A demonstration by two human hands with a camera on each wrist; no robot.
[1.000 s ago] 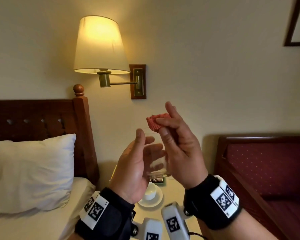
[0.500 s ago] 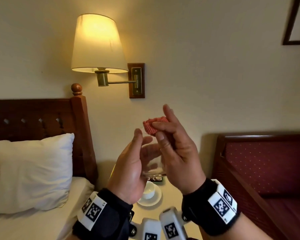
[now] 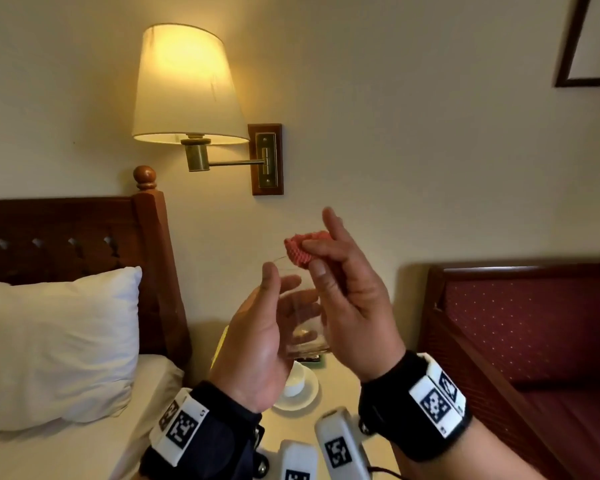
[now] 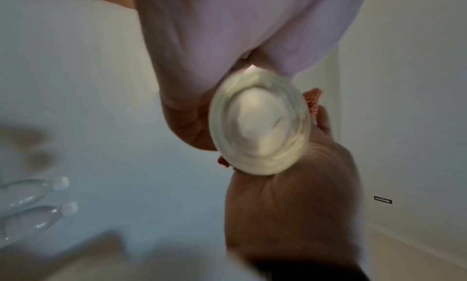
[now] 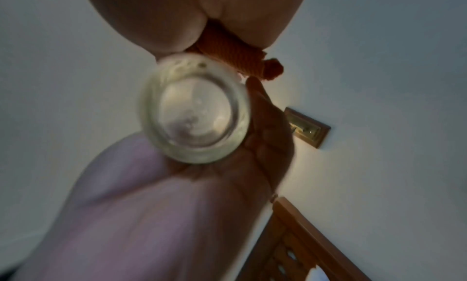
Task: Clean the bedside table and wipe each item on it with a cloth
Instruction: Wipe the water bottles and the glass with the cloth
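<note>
Glass (image 3: 300, 306) held upright in left hand (image 3: 257, 344); right hand (image 3: 347, 299) pinches red cloth (image 3: 300, 249) at its rim, above worktop (image 3: 340, 393). No readable writing.

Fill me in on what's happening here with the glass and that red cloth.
A person is wiping a clear drinking glass, lifted above the bedside table. The left hand grips the glass around its side, while the right hand pinches a bunched red cloth at the glass's rim. A white cup on a saucer waits on the table below, beside the bed under the lit wall lamp.
</note>
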